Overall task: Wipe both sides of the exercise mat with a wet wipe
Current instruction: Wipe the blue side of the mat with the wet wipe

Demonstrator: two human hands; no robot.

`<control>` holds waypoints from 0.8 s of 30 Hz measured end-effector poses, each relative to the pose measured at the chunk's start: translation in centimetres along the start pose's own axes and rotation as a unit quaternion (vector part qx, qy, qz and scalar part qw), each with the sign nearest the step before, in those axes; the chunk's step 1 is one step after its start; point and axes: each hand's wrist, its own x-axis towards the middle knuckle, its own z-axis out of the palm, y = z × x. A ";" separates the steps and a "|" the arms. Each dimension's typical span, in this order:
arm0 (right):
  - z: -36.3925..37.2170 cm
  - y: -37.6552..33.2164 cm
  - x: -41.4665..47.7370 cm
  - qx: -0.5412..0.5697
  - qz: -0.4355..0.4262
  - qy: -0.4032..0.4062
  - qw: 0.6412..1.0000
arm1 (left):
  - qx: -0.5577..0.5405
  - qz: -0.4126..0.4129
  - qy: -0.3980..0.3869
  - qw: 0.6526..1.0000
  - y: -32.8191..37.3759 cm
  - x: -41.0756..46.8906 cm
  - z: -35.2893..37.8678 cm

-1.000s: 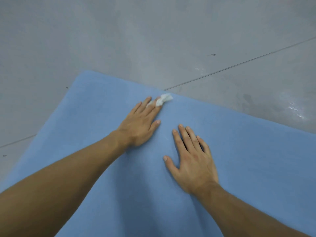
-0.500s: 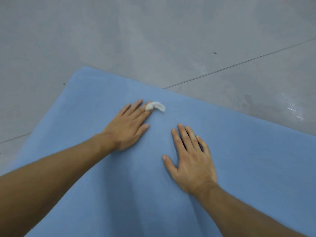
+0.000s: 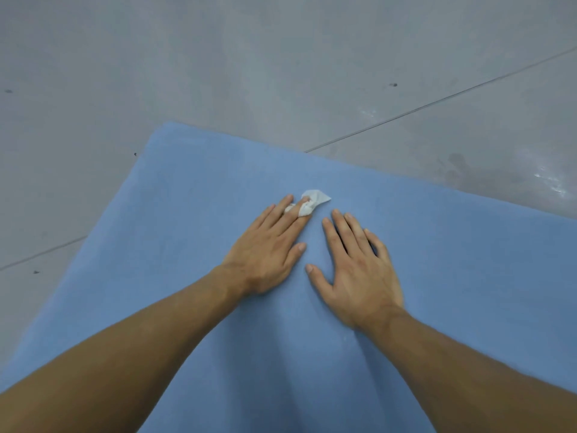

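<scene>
A blue exercise mat (image 3: 175, 220) lies flat on the floor and fills the lower part of the view. My left hand (image 3: 268, 248) presses flat on it with a small crumpled white wet wipe (image 3: 313, 201) pinned under and between its fingertips. My right hand (image 3: 356, 270) rests flat on the mat just to the right, fingers spread, holding nothing. The mat's far edge runs diagonally a little beyond the wipe.
A grey concrete floor (image 3: 218, 64) surrounds the mat, with a thin joint line (image 3: 437, 103) running diagonally at the right and a few dark specks. A shiny wet-looking patch (image 3: 549, 179) lies at the far right.
My left hand slid left with the wipe, then back right toward my right hand. The right hand stayed planted on the mat.
</scene>
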 end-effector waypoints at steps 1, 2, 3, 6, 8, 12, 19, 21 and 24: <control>-0.1 -0.1 -0.2 -0.001 0.001 0.001 1.000 | 0.005 0.007 0.004 1.000 0.4 -1.0 0.1; -0.2 -0.2 -0.2 -0.002 0.000 -0.001 1.000 | 0.008 0.014 0.008 1.000 0.8 -1.8 0.4; -0.2 0.0 0.1 -0.005 0.000 -0.008 1.000 | 0.006 0.018 0.010 1.000 1.1 -2.3 0.7; -0.4 -0.1 0.2 -0.003 -0.002 -0.017 1.000 | 0.005 0.018 0.011 1.000 1.9 -4.3 1.0; -0.5 -0.2 0.1 0.005 -0.006 -0.014 1.000 | 0.004 0.013 0.017 1.000 2.2 -5.7 1.1; -0.4 -0.2 -0.1 0.012 -0.005 -0.013 1.000 | 0.014 0.012 0.017 1.000 3.1 -9.3 1.8; -0.1 -0.2 -0.1 0.025 -0.006 -0.001 1.000 | 0.043 -0.010 -0.016 0.999 -0.5 -4.6 0.4; -0.3 -0.2 -0.1 0.026 -0.005 0.000 1.000 | 0.019 -0.073 -0.014 0.997 -2.0 -1.0 -0.7; -0.4 -0.2 -0.1 0.027 -0.009 -0.010 1.000 | -0.046 -0.146 -0.027 0.988 -4.3 3.5 -1.4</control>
